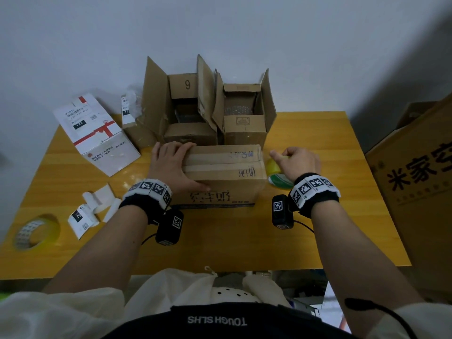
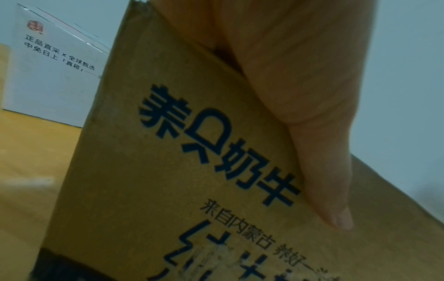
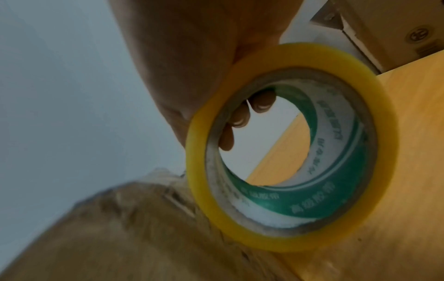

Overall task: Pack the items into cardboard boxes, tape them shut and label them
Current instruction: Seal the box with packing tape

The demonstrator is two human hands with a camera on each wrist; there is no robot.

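A closed brown cardboard box (image 1: 225,174) with blue print lies in the middle of the yellow table (image 1: 220,241), strips of tape along its top. My left hand (image 1: 171,165) clasps its left end, fingers over the top edge and thumb (image 2: 319,171) down the printed front face (image 2: 192,171). To the right of the box my right hand (image 1: 297,162) grips a yellow tape roll (image 1: 276,172) with a green core. In the right wrist view the roll (image 3: 288,152) stands on edge beside the box corner (image 3: 120,228), fingertips (image 3: 242,117) showing inside its core.
Two open cardboard boxes (image 1: 186,111) (image 1: 244,113) stand behind the closed one. A white box with a red ribbon print (image 1: 97,133) lies at the left. Label rolls (image 1: 90,211) and a second tape roll (image 1: 36,231) are at the front left. A large carton (image 1: 415,172) stands right of the table.
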